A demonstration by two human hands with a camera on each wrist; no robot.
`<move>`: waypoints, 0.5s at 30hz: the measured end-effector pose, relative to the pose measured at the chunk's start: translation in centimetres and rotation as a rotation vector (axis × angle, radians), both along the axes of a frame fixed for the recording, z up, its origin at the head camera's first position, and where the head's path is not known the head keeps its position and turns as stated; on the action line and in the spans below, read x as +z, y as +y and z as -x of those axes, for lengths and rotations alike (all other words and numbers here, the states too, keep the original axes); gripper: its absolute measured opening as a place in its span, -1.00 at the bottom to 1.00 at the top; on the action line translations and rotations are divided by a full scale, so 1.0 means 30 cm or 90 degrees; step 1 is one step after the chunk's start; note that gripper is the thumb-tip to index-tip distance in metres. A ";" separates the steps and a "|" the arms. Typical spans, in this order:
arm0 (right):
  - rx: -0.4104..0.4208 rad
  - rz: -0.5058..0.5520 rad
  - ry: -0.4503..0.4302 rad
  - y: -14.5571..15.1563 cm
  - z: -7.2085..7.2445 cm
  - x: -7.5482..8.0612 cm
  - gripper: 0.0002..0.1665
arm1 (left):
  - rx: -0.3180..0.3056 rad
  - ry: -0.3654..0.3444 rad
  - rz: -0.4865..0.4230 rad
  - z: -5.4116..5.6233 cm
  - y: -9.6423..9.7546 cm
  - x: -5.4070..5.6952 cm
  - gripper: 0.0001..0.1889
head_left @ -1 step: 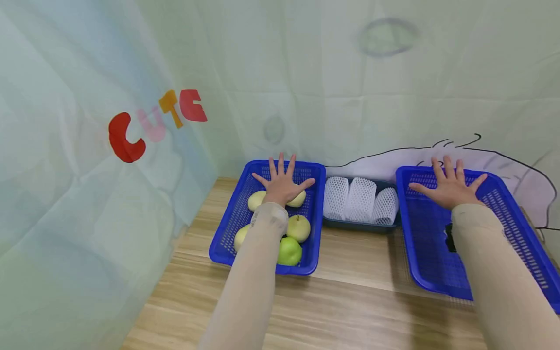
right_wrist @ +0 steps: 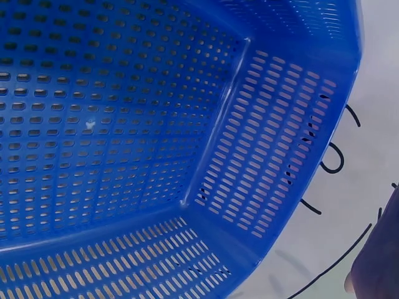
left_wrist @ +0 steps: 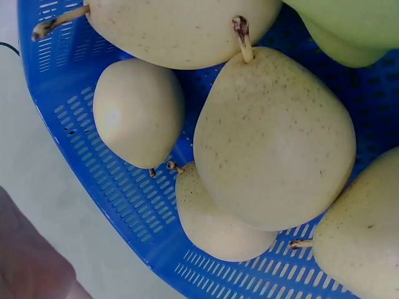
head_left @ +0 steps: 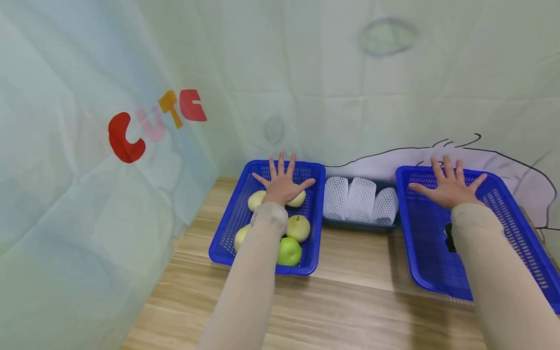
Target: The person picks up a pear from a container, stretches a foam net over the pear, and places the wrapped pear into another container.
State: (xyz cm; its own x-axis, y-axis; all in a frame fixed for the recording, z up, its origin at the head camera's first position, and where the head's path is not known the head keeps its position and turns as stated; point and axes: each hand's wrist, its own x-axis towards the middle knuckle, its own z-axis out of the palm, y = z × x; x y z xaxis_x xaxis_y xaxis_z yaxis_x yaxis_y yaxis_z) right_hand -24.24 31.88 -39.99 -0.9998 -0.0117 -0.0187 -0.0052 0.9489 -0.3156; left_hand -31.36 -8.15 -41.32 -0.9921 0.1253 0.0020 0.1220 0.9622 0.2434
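A pale printed cloth [head_left: 302,73] hangs behind everything, and in front of it runs the wooden bench [head_left: 350,282]. From where I stand, nothing on it has visibly shifted since a moment ago: both arms reach forward in the same pose, and baskets and fruit lie just as they did. I'd take that as a pause in the work, with no fruit being handled.

The right basket [head_left: 426,243], blue and slotted, sits at the person's right. The left basket [head_left: 317,218], also blue, carries the pears. Between the two is a dark tray [head_left: 356,225].

The left hand [head_left: 282,185] is over the far part of the left basket, fingers and thumb spread wide, with nothing in its grasp. The right hand [head_left: 452,189] is splayed the same way over the far part of the right basket and holds nothing either.

Three white foam nets [head_left: 361,199] lie side by side in the tray. The pale pears [head_left: 298,228] sit close together, partly hidden by the left arm, with one green fruit [head_left: 289,252] at the near end.
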 end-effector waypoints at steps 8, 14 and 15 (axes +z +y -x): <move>0.013 0.032 -0.024 0.020 0.011 0.027 0.19 | -0.017 -0.016 0.033 0.002 -0.023 0.040 0.01; 0.045 0.168 -0.104 0.010 -0.069 0.166 0.16 | -0.092 -0.024 0.018 -0.128 -0.074 0.165 0.02; 0.039 0.202 -0.116 0.003 -0.108 0.184 0.14 | -0.106 -0.022 0.008 -0.181 -0.079 0.177 0.00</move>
